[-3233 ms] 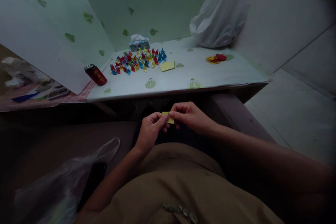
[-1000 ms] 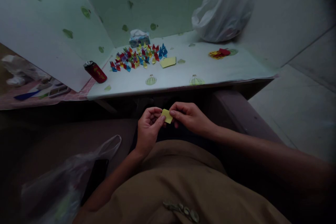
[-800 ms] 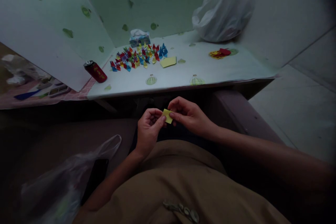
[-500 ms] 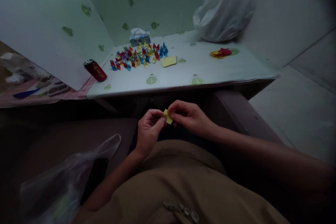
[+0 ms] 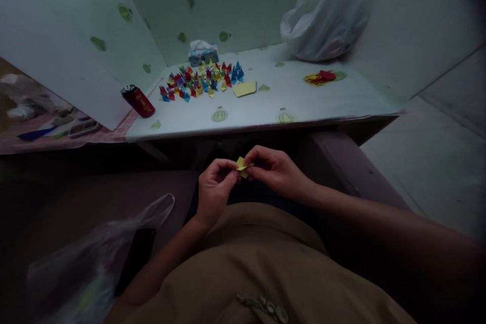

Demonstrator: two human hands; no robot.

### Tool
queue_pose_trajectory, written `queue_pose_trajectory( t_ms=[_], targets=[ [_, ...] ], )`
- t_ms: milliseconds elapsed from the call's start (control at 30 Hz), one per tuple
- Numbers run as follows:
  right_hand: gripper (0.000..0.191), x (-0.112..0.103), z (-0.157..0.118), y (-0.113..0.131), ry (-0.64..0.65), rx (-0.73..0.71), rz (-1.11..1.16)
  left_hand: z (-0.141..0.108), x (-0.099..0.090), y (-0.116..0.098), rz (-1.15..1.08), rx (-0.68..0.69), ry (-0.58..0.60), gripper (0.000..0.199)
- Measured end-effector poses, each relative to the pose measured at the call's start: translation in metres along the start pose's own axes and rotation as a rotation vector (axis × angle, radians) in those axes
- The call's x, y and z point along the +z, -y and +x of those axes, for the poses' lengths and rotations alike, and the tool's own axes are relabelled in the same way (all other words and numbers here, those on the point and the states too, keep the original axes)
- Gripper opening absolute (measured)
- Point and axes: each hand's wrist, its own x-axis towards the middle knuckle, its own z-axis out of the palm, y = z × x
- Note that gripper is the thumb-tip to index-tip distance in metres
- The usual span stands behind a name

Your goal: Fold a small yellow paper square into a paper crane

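A small folded piece of yellow paper [image 5: 241, 163] is held above my lap, in front of the table edge. My left hand [image 5: 216, 187] pinches its left side between thumb and forefinger. From the right, my right hand [image 5: 279, 172] grips the paper with thumb and index finger; the fingertips partly cover it. On the table lies a stack of yellow paper sheets [image 5: 245, 89]. Beside it to the left stand many small folded paper cranes [image 5: 197, 81] in red, blue, yellow, green and purple.
A tissue box [image 5: 204, 55] stands behind the cranes, and a dark red can [image 5: 138, 101] at the table's left. A white plastic bag [image 5: 322, 25] sits at the back right, near a red and yellow item [image 5: 319, 78]. A phone [image 5: 136, 260] and clear bag [image 5: 76, 268] lie at my left.
The yellow paper between my fingers has changed shape: a flap now sticks out sideways toward my right hand. Both hands stay almost in place.
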Motion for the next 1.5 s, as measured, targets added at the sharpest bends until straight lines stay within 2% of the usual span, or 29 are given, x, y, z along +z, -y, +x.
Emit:
queue_pose_trajectory(
  t_ms=[367,600,767,1100,1500],
  targets=[
    [0.008,0.0,0.0,0.003,-0.014,0.081,0.112,0.0,0.0,-0.002,-0.001,-0.035,0.025,0.015],
    [0.011,-0.001,0.002,0.004,0.108,0.055,0.119,0.002,-0.003,0.005,-0.082,-0.089,-0.015,0.014],
    [0.015,-0.005,0.002,0.002,0.114,0.049,0.045,0.004,-0.005,0.009,-0.194,-0.159,-0.007,0.015],
    [0.017,-0.008,0.005,0.001,0.097,0.093,0.111,0.005,-0.007,0.011,-0.329,-0.208,0.055,0.033],
    [0.019,-0.008,0.005,-0.001,0.088,0.11,0.122,0.005,-0.006,0.012,-0.28,-0.217,0.053,0.03]
  ],
)
